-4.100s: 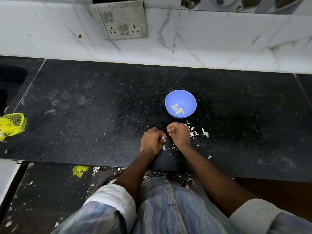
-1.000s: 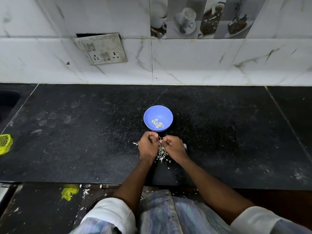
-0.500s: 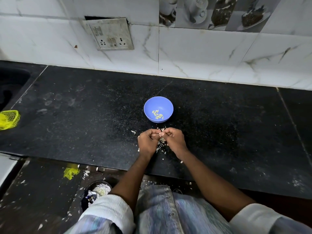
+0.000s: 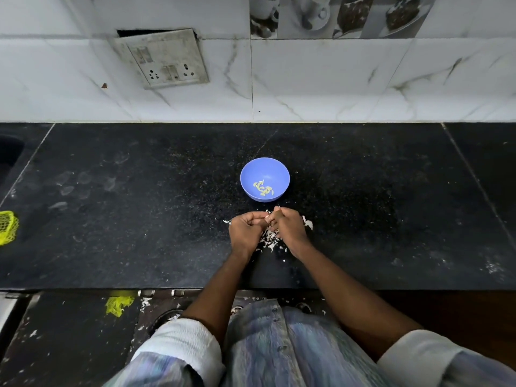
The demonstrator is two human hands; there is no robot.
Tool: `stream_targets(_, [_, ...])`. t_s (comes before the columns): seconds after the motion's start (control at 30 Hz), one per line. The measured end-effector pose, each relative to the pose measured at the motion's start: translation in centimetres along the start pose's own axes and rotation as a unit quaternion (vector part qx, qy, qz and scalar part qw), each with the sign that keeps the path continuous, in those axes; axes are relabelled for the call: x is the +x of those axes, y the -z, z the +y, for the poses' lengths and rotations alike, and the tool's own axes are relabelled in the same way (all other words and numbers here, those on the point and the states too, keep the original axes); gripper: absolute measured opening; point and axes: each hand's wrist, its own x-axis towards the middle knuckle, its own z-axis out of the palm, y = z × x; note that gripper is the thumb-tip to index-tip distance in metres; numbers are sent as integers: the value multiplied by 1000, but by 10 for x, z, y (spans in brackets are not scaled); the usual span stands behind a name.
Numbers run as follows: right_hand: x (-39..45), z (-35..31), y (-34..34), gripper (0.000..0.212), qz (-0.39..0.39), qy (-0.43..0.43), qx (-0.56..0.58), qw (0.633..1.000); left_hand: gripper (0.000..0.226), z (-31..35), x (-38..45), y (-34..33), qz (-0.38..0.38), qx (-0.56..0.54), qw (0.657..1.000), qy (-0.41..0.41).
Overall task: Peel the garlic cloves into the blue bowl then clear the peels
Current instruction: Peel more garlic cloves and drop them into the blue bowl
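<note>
Still picking away: left hand (image 4: 245, 230) and right hand (image 4: 287, 227) curled together near the desk's front edge, pinching something hidden; peels (image 4: 269, 238) piling, bowl (image 4: 252, 169) unchanged.

Light: you get dim, even indoor light, brightest on the white wall tiles (image 4: 335, 88).
Shadows: soft, faint.
Glare: dull sheen on your black counter (image 4: 111, 191).
Distortion: wide-angle bending at the edges.
Blur: your sleeves (image 4: 181, 350) are soft.
</note>
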Motion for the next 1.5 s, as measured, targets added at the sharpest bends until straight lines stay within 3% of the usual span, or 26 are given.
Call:
stream_targets(0.13, [-1, 12, -11, 29, 51, 28, -32, 998, 7, -9, 6, 9, -23, 53, 997, -41])
stream_targets(0.27, [-6, 11, -17, 2, 63, 13, -4, 998, 6, -14, 9, 17, 14, 110, 992, -65])
stream_targets(0.57, [-5, 6, -13, 9, 47, 27, -68, 996, 3, -13, 8, 13, 55, 158, 983, -79])
stream_targets(0.73, [-3, 6, -8, 15, 41, 13, -79, 996, 6, -16, 13, 12, -12, 131, 988, -77])
stream_targets(0.9, [0, 5, -4, 31, 39, -4, -22, 999, 18, -18, 18, 10, 1, 148, 986, -75])
stream_targets(1.0, [4, 3, 1, 12, 31, 27, -64, 997, 26, -15, 19, 8, 29, 149, 986, -67])
stream_targets(1.17, [5, -4, 6, 4, 6, 75, -108, 991, 24, -10, 15, 2, 38, 172, 982, -71])
stream_targets(1.5, [14, -8, 16, 9, 31, 100, -213, 971, 29, 7, 3, -9, 59, 204, 975, -68])
